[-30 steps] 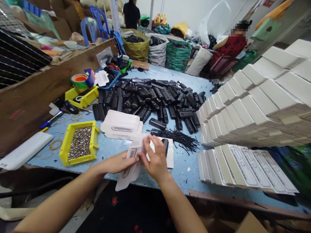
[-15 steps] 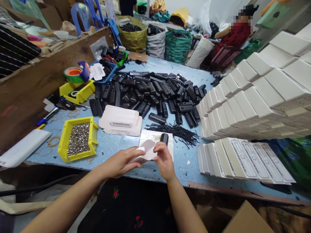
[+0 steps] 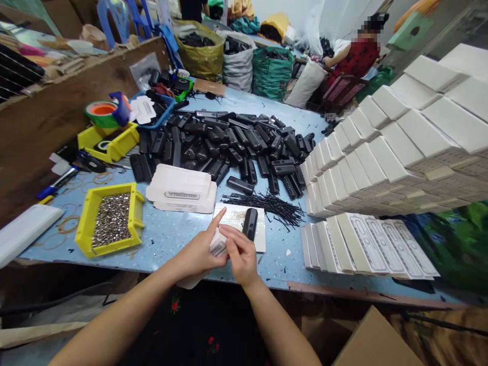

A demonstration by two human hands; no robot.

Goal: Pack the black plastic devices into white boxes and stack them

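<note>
— Holding what? Left hand (image 3: 198, 254) and right hand (image 3: 240, 256)?
— Both pinched together on a white carton flat (image 3: 218, 247) between them, at the table (image 3: 163, 234) edge.
— Black unit (image 3: 250, 224)?
— Just beyond the right hand, untouched.

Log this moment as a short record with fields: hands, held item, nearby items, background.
left hand: grips a flat white carton, index finger raised
right hand: pinches the same carton at its near end
held item: flat white carton, printed face partly hidden by both hands
just beyond hands: single black device lying on a white sheet
left of hands: yellow bin of small metal parts; stack of flat cartons
right of hands: closed white boxes in stacked rows
mid table: heap of black devices; black ties
background: person in red, seated
</note>
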